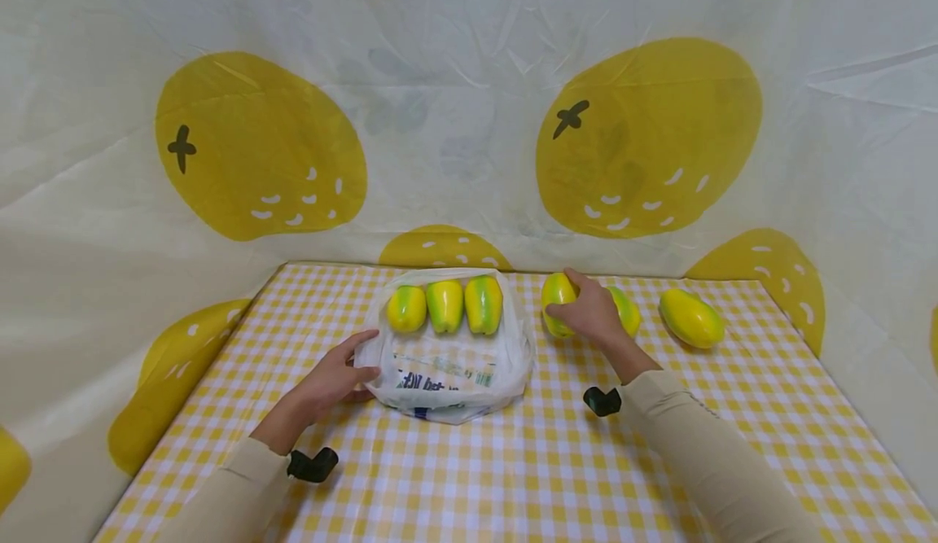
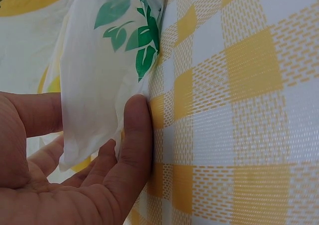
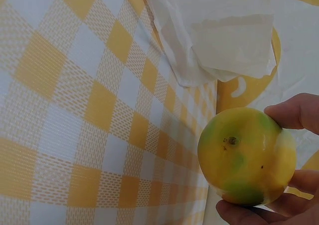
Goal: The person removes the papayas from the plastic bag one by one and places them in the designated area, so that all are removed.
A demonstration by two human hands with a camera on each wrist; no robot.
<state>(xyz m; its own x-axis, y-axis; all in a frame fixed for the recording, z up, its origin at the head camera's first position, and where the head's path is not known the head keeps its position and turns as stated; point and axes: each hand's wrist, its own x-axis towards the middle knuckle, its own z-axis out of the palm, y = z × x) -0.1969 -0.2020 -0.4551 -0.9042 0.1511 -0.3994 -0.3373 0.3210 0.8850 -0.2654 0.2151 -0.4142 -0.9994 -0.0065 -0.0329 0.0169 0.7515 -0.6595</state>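
Observation:
A white plastic bag point(image 1: 462, 406) lies with its mouth spread wide, and three yellow-green papayas point(image 1: 444, 307) sit in a row inside it. My left hand point(image 1: 333, 382) holds the bag's left edge, the thin plastic point(image 2: 92, 100) passing between thumb and fingers in the left wrist view. To the right of the bag, my right hand point(image 1: 593, 315) grips another papaya point(image 1: 557, 289) by its sides; its rounded end point(image 3: 244, 157) faces the right wrist camera. Partly hidden behind that hand is a further papaya point(image 1: 627, 312).
One more papaya point(image 1: 691, 318) lies on its side farther right. A yellow-and-white checked cloth point(image 1: 454, 486) covers the table. Behind and at the sides hangs a pale sheet point(image 1: 454, 120) printed with large yellow fruits, meeting the table's back edge.

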